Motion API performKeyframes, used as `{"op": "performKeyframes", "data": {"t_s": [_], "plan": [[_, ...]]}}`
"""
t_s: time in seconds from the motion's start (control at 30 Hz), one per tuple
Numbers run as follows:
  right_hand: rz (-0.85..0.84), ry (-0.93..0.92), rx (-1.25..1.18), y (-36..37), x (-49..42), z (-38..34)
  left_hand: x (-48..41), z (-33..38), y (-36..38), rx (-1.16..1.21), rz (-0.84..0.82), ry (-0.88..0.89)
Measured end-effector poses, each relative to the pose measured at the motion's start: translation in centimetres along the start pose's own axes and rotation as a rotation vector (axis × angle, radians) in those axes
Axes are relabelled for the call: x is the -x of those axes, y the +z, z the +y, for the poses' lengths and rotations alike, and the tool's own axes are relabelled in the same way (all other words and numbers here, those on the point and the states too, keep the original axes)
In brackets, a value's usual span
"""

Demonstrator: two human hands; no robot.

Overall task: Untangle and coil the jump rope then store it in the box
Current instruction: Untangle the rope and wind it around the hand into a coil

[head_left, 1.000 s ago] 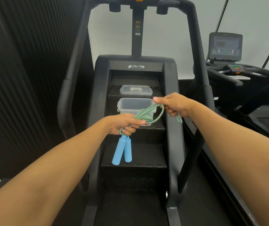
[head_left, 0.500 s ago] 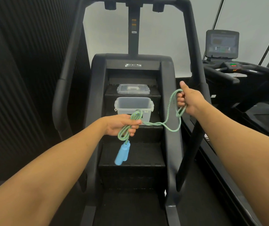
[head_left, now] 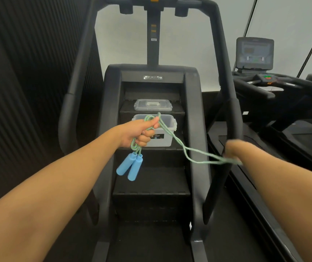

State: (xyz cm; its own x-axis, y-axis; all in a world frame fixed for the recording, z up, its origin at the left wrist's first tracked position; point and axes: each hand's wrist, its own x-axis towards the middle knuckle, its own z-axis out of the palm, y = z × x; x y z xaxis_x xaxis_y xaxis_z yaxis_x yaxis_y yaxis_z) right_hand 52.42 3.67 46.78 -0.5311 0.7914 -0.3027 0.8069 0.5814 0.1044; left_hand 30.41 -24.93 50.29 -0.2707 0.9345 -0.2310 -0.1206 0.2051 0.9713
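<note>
The left hand (head_left: pixel 142 132) is fisted around gathered loops of the green jump rope (head_left: pixel 172 134), with both blue handles (head_left: pixel 130 166) dangling just below it. The right hand (head_left: pixel 232 151) is blurred; the rope's far loop runs to it, but its grip cannot be told. Just beyond the left hand sits the open clear box (head_left: pixel 167 133) on a stair-machine step (head_left: pixel 151 173), its lid (head_left: pixel 152 105) one step farther.

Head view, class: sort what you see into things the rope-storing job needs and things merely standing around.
Needed: green jump rope, its blue handles, clear box, box lid, left hand, right hand.

Standing around: stair climber, treadmill console.
</note>
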Motion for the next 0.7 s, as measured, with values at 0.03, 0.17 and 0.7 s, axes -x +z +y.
{"op": "performKeyframes", "data": {"t_s": [0.03, 0.17, 0.7], "plan": [[-0.146, -0.005, 0.181, 1.1, 0.4, -0.1, 0.2, 0.4, 0.1, -0.038, -0.024, -0.014], [-0.411, -0.295, -0.658, 0.6, 4.4, -4.6, 0.0, 1.9, 1.6, -0.15, -0.123, -0.053], [0.1, -0.511, -1.413, -1.8, 6.1, -15.8, -0.3, 0.3, 0.6, -0.041, -0.126, -0.118]]}}
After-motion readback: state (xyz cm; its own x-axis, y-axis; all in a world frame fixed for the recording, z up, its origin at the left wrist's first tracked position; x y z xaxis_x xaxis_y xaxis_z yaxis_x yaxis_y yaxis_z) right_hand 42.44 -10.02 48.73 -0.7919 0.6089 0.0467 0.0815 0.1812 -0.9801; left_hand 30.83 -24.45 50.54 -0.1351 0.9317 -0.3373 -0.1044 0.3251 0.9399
